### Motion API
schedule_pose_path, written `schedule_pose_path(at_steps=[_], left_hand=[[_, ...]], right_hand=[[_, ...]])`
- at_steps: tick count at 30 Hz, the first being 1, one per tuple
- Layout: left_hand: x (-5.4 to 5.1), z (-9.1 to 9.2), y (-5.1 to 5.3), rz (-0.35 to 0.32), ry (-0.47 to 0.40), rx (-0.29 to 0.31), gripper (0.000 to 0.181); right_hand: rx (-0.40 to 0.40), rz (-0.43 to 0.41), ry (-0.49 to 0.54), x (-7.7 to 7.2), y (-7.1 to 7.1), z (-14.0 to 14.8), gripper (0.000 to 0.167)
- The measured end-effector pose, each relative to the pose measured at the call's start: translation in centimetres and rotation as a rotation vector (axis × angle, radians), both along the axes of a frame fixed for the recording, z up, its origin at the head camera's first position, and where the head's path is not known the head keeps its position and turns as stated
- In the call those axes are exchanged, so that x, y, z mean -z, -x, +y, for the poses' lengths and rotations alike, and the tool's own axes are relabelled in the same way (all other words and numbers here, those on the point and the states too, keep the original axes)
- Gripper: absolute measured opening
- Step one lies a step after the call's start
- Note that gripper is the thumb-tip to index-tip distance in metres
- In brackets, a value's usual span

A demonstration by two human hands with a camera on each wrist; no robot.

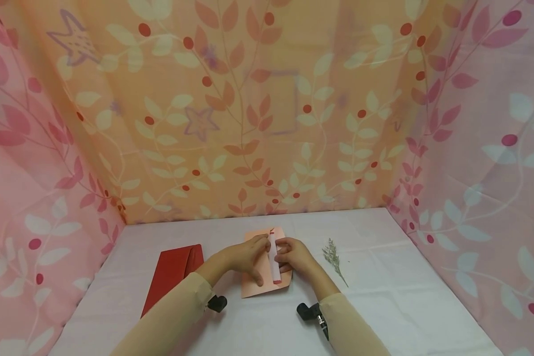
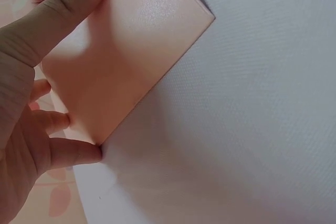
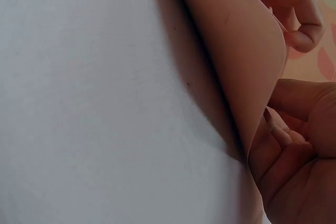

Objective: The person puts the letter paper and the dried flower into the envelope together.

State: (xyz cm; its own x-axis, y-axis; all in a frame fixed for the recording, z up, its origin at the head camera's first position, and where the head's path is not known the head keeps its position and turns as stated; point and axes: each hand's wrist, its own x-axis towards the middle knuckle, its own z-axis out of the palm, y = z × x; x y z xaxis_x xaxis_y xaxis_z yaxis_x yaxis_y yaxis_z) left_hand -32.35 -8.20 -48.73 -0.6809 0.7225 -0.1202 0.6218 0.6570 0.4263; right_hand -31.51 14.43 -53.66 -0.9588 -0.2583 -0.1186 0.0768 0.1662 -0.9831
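A peach folded card [image 1: 253, 286], perhaps an envelope, lies on the white table; a pale strip [image 1: 274, 259] with red ends shows down its middle. My left hand [image 1: 248, 257] spans the left part. Its thumb lies on the card's face, its index finger is beside the strip, and other fingers [image 2: 76, 152] touch an edge and corner. At the other side my right hand [image 1: 295, 254] has its fingers around the raised right flap [image 3: 236, 45], which bends away from the table. The flap hides part of those fingers, so their exact hold is unclear.
To the left lies a red envelope [image 1: 164, 274], partly behind my left sleeve. A dried flower sprig [image 1: 332, 257] rests right of my right hand. Patterned cloth [image 1: 249, 163] stands behind the table's back edge and at both sides. A black wrist camera [image 1: 309, 311] sits by my right sleeve.
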Motion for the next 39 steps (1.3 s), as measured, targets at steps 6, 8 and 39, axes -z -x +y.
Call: schedule_pose_path(at_steps=[6, 8, 39], left_hand=[[-0.36, -0.13, -0.2, -0.007, -0.027, 0.015, 0.087], [-0.35, -0.14, -0.2, -0.01, -0.036, 0.016, 0.086], [0.46, -0.68, 0.53, 0.022, -0.075, 0.0, 0.089]], right_hand=[[-0.016, -0.011, 0.003, -0.14, -0.04, -0.61, 0.056], [-0.018, -0.015, 0.002, -0.13, -0.02, -0.66, 0.055], [-0.06, -0.007, -0.007, 0.3, 0.4, -0.96, 0.057]])
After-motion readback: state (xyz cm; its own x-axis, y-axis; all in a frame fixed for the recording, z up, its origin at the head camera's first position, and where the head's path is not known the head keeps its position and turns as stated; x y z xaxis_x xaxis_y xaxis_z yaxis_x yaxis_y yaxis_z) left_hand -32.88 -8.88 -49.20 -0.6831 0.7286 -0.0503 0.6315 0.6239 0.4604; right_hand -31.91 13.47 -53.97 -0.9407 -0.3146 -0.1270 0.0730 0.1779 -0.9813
